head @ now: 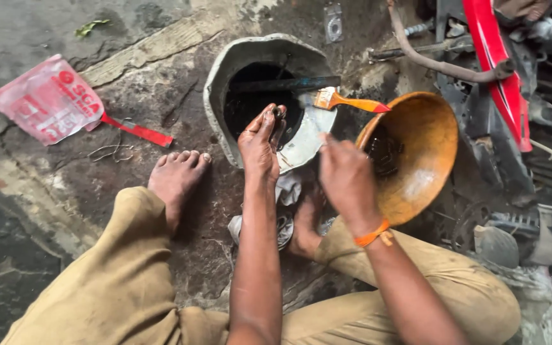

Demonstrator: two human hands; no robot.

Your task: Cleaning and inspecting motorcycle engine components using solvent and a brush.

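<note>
Head view: the left hand pinches a small dark metal part over the grey basin of black liquid. The right hand, fingers curled, holds nothing I can make out; the orange-handled brush lies just beyond it, its handle pointing right towards the orange bowl.

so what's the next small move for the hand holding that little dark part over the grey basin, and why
Probably lower the small dark metal part, pinched in the left hand, toward the black liquid in the grey round basin. It sits right above the opening, and the orange-handled paintbrush rests on the rim within reach of the right hand.
</note>
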